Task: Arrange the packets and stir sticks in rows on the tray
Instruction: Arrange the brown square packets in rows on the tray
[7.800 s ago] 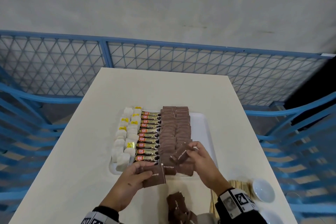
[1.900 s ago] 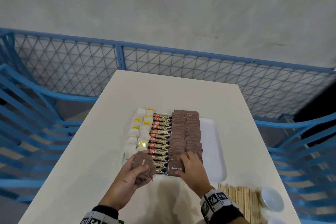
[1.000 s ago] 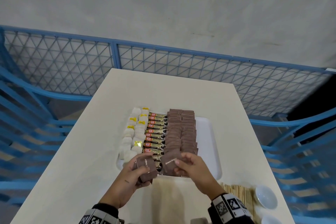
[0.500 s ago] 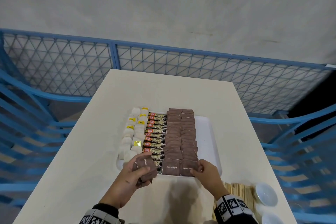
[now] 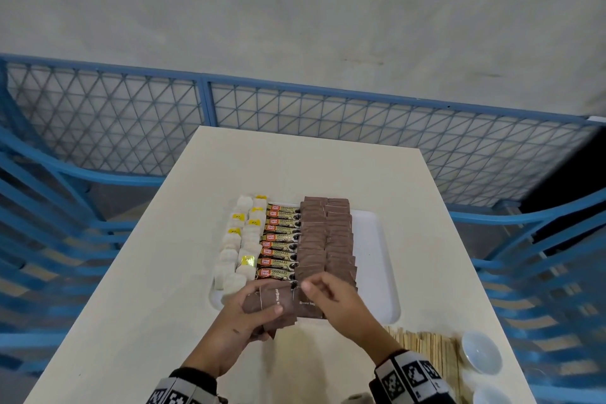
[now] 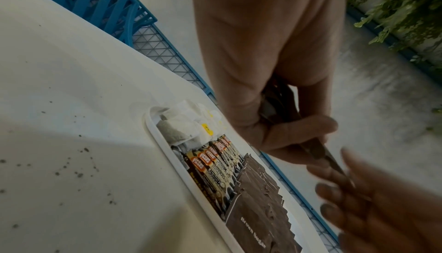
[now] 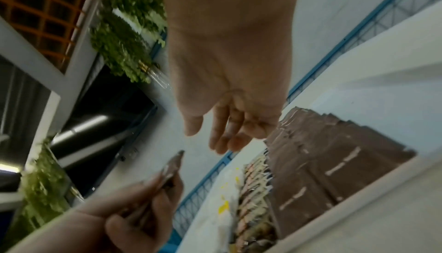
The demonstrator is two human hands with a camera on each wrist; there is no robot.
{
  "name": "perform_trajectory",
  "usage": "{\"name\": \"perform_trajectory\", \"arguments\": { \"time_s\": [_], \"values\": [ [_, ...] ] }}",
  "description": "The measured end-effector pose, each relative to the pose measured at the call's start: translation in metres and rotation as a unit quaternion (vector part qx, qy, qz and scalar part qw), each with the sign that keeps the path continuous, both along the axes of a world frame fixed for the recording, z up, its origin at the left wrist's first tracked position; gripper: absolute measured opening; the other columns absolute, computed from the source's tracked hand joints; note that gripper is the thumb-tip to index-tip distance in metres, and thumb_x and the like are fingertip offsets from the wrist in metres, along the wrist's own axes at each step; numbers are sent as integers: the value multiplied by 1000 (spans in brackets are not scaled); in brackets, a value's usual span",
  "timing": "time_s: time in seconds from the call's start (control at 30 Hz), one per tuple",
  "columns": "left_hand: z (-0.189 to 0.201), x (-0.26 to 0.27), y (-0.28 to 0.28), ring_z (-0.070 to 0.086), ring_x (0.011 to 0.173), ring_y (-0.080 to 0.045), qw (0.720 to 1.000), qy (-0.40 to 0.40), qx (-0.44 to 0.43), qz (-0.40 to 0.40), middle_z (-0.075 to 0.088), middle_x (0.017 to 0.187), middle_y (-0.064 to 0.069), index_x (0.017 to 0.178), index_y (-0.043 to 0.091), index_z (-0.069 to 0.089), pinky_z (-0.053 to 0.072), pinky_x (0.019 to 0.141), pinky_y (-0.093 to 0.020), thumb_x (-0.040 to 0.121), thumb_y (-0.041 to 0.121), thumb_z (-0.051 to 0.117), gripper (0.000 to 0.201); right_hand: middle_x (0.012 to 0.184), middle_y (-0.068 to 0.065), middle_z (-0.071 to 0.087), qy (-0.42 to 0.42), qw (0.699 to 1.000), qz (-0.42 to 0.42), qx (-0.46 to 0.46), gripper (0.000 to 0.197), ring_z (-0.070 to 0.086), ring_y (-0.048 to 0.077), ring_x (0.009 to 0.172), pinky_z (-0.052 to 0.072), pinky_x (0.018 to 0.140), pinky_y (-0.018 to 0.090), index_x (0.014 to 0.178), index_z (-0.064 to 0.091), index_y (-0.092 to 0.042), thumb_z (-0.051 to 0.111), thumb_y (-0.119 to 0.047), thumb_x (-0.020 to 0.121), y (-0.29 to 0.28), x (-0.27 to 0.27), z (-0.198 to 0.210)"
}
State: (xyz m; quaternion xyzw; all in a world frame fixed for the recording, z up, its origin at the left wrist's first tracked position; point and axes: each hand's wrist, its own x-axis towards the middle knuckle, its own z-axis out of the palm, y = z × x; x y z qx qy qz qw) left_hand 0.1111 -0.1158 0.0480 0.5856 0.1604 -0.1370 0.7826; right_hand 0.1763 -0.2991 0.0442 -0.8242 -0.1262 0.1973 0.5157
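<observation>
A white tray [image 5: 370, 259] holds rows of white tea bags [image 5: 236, 249], coffee sticks [image 5: 278, 246] and two rows of brown sugar packets [image 5: 324, 239]. My left hand [image 5: 259, 302] hovers over the tray's near left corner and grips a stack of brown sugar packets [image 5: 278, 297], which the left wrist view also shows as a stack [image 6: 282, 105]. My right hand [image 5: 310, 284] is empty, its fingers relaxed and close to the stack's top edge. In the right wrist view its fingers [image 7: 222, 139] are a little apart from the stack [image 7: 172, 168]. Wooden stir sticks [image 5: 426, 354] lie on the table at the near right.
Two small white bowls [image 5: 480, 356] stand beside the stir sticks near the table's right corner. The tray's right strip is bare. Blue mesh fencing [image 5: 295, 111] runs behind the table [image 5: 295, 167], and blue railings flank both sides.
My right hand laid brown packets at the near end of the tray's brown rows, let go, and moved left to the stack in my left hand. The left hand stayed in place.
</observation>
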Motion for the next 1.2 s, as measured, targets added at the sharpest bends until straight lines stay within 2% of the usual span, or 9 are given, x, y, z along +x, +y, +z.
{"name": "perform_trajectory", "arguments": {
  "time_s": [0.1, 0.23, 0.37, 0.47, 0.6, 0.73, 1.0, 1.1, 1.2],
  "values": [
    [-1, 0, 1, 59, 57, -18, 1000, -3, 21, -7, 70, 87, -12, 113, 15, 63, 44, 46, -24, 54, 22, 83, 63, 85, -9, 58, 44, 997, 49, 47, 19, 51, 1, 74, 44, 73, 15, 101, 59, -39, 62, -25, 88, 9, -3, 5],
    [0, 0, -2, 59, 53, -14, 999, -7, 39, -20, 71, 79, -7, 113, 13, 60, 42, 45, -23, 60, 15, 79, 56, 86, -2, 60, 74, 992, 68, 79, 37, 55, -1, 62, 44, 58, 13, 120, 58, -22, 60, -5, 87, 12, -4, 5],
    [-3, 0, -1, 62, 61, -17, 999, -8, 36, -25, 70, 79, -11, 116, 14, 57, 45, 50, -23, 74, 0, 74, 47, 77, 3, 64, 125, 984, 17, 125, 20, 61, 9, 56, 50, 55, 22, 100, 58, -12, 54, 3, 89, 7, -4, 4],
    [-7, 0, 0, 67, 70, -20, 1000, 4, 28, -7, 69, 85, -11, 116, 15, 57, 47, 53, -22, 84, -3, 62, 37, 85, 7, 67, 157, 974, -74, 145, 12, 66, 17, 61, 55, 59, 28, 99, 53, -1, 51, 6, 89, -7, 3, -4],
    [-8, 1, 0, 70, 78, -21, 1000, 17, 10, 11, 67, 87, -8, 114, 20, 58, 50, 59, -22, 83, -3, 59, 38, 89, 9, 67, 97, 984, -147, 27, 12, 66, 21, 74, 55, 64, 26, 96, 56, -2, 60, -3, 85, -37, 14, -24],
    [-12, 0, 1, 70, 79, -23, 1000, 20, 11, 10, 65, 94, -12, 116, 20, 56, 52, 57, -22, 88, -8, 45, 41, 65, -5, 53, 65, 990, -119, -46, 16, 51, -3, 50, 39, 50, 6, 76, 53, -11, 66, -4, 82, -55, 18, -35],
    [-10, -1, 1, 71, 87, -28, 1000, 15, -15, 8, 68, 97, -15, 119, 20, 55, 55, 63, -24, 90, -8, 45, 42, 82, -2, 48, -19, 974, -58, -216, 35, 43, 4, 69, 35, 59, 12, 68, 42, -36, 74, -23, 76, -55, 23, -60],
    [-9, -3, 2, 70, 87, -31, 1000, 11, -29, 2, 65, 105, -19, 121, 18, 54, 56, 68, -28, 89, -10, 49, 43, 85, -4, 43, -52, 973, -67, -214, 33, 46, 12, 79, 36, 65, 13, 77, 44, -31, 76, -24, 71, -54, 22, -64],
    [-9, -3, 2, 70, 83, -31, 999, 12, -34, 0, 66, 103, -19, 121, 17, 53, 57, 68, -30, 86, -11, 53, 44, 100, -2, 42, -87, 960, -68, -258, 41, 43, 16, 98, 40, 83, 24, 103, 49, -22, 75, -30, 72, -52, 20, -64]
  ]
}}
